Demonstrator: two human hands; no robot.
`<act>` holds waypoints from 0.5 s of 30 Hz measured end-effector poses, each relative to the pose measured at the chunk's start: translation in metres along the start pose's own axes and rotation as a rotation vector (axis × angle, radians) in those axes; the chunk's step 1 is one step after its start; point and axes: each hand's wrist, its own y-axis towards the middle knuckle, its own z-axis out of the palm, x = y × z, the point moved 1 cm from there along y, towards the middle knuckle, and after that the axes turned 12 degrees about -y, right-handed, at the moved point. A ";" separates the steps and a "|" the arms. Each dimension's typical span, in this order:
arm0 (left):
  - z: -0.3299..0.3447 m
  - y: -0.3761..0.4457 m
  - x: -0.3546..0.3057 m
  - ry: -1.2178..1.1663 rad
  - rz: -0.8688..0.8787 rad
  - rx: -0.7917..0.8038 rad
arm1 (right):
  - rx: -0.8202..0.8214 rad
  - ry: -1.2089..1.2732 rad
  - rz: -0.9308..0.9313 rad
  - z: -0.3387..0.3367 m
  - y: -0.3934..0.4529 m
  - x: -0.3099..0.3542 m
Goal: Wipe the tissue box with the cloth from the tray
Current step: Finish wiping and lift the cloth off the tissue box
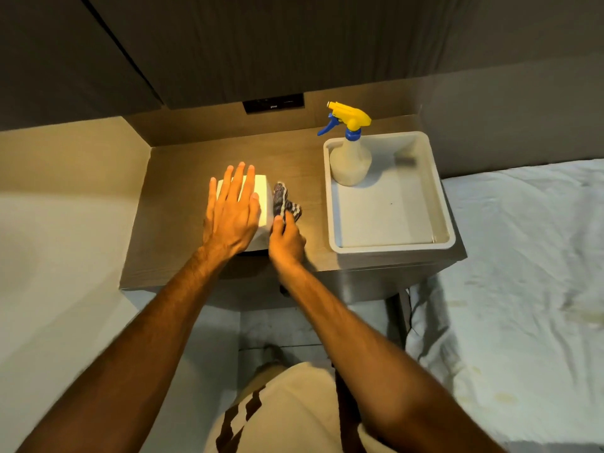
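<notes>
A white tissue box (264,204) stands on the wooden bedside table (183,204). My left hand (232,210) lies flat on top of the box, fingers spread and straight, hiding most of its top. My right hand (287,243) grips a dark checked cloth (285,201) and presses it against the box's right side. To the right sits the white tray (392,246); no cloth lies in it.
A spray bottle (350,158) with a yellow and blue trigger head stands in the tray's back left corner. A dark socket panel (274,103) is set in the back wall. A bed with a white sheet (523,273) borders the table on the right.
</notes>
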 end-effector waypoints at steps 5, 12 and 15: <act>-0.010 -0.001 -0.011 0.010 0.014 0.007 | 0.075 0.005 -0.205 -0.043 -0.052 -0.003; -0.002 -0.013 -0.077 -0.244 0.251 -0.301 | -0.340 -0.231 -0.341 -0.199 -0.029 -0.010; 0.043 -0.010 -0.107 -0.413 0.218 -0.098 | -0.469 -0.608 -0.272 -0.223 0.013 -0.027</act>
